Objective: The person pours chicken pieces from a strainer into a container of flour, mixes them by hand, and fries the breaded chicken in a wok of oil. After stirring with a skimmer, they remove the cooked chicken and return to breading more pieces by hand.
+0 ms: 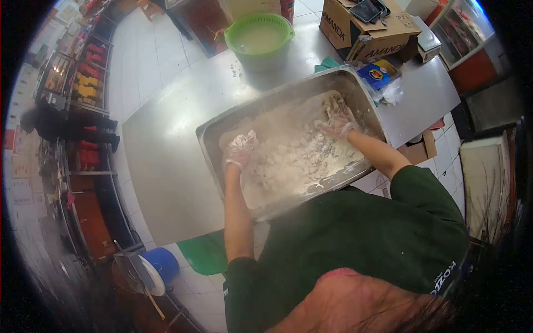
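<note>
A deep metal tray (266, 210) holds pale flour-like powder (283, 130) and lumpy coated pieces (316, 155) whose kind I cannot make out. Both my hands wear clear plastic gloves dusted with powder. My left hand (241, 149) is at the tray's left end, over the powder, its fingers apart and slightly bent. At the far right part of the tray, my right hand (337, 127) has its fingers spread against a floury, greenish clump (334, 104). No firm grip on a piece shows in either hand.
The tray rests on a steel table (166, 166). Beyond it stand a green basin (258, 44) of cloudy liquid and a cardboard box (372, 33). A blue-and-yellow packet (379, 74) lies by the tray's far right corner. Another person (66, 125) is at the left.
</note>
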`<act>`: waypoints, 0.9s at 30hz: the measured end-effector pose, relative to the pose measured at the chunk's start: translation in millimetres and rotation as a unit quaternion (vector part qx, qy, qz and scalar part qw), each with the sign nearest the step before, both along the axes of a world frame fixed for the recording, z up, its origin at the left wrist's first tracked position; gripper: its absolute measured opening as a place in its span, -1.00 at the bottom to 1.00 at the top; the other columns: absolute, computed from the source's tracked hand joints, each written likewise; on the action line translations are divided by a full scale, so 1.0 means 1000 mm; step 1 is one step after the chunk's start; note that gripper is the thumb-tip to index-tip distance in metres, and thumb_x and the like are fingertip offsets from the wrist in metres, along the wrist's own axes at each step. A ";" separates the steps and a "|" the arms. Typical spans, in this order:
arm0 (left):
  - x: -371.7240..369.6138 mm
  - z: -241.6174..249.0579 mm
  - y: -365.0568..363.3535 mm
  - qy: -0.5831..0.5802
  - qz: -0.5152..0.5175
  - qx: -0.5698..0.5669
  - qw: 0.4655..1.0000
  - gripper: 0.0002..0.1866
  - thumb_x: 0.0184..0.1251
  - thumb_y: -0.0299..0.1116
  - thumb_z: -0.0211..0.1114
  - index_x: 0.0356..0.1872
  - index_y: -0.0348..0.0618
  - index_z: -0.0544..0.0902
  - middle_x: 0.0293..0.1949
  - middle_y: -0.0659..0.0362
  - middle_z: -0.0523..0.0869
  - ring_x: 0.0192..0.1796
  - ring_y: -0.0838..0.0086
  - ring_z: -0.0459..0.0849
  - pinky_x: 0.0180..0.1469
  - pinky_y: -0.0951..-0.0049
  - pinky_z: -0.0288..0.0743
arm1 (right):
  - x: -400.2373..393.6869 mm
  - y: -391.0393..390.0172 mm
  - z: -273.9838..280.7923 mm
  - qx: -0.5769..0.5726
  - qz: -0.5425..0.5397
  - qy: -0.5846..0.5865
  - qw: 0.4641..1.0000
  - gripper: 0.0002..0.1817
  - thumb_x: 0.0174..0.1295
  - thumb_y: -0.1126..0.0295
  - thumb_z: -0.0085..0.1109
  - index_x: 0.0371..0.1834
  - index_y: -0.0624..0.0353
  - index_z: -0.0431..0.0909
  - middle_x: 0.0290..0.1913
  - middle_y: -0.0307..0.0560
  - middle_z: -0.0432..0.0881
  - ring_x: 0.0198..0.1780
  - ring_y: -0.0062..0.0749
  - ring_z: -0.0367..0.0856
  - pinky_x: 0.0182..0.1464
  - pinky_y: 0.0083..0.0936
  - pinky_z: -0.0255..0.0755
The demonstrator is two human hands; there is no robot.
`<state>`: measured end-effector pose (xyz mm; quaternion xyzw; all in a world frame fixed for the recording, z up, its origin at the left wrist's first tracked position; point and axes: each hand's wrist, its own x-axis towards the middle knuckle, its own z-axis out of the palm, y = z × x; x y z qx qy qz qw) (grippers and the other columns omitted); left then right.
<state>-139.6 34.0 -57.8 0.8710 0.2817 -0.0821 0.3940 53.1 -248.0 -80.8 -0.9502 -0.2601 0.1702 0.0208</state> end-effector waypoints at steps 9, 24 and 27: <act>0.012 -0.038 0.023 -0.045 -0.010 0.040 0.998 -0.49 0.30 0.10 0.03 -0.31 -0.23 0.58 -0.30 -0.05 0.64 -0.18 0.14 0.59 -0.08 0.24 0.39 | -0.083 0.112 0.006 0.174 0.116 0.172 0.962 -0.07 0.20 -0.32 -0.25 0.47 0.03 -0.23 0.46 0.11 -0.06 0.49 -0.09 -0.19 0.48 -0.28 -0.35; -0.008 -0.045 0.036 -0.189 0.039 0.045 0.980 -0.44 0.26 0.21 -0.02 -0.28 -0.14 0.59 -0.22 -0.04 0.64 -0.13 0.10 0.58 -0.08 0.22 0.40 | -0.093 0.058 0.031 0.217 0.557 0.039 0.801 0.03 -0.03 -0.41 -0.05 0.46 -0.12 -0.12 0.50 -0.09 -0.18 0.50 -0.16 -0.27 0.47 -0.08 -0.45; -0.005 0.036 0.024 -0.045 0.066 0.054 0.995 -0.44 0.24 0.23 -0.03 -0.27 -0.11 0.60 -0.22 -0.01 0.64 -0.12 0.10 0.58 -0.06 0.23 0.41 | -0.087 0.061 0.009 -0.207 0.583 -0.068 0.783 0.09 -0.10 -0.44 0.00 0.46 -0.12 -0.12 0.50 -0.12 -0.19 0.49 -0.12 -0.28 0.48 -0.13 -0.46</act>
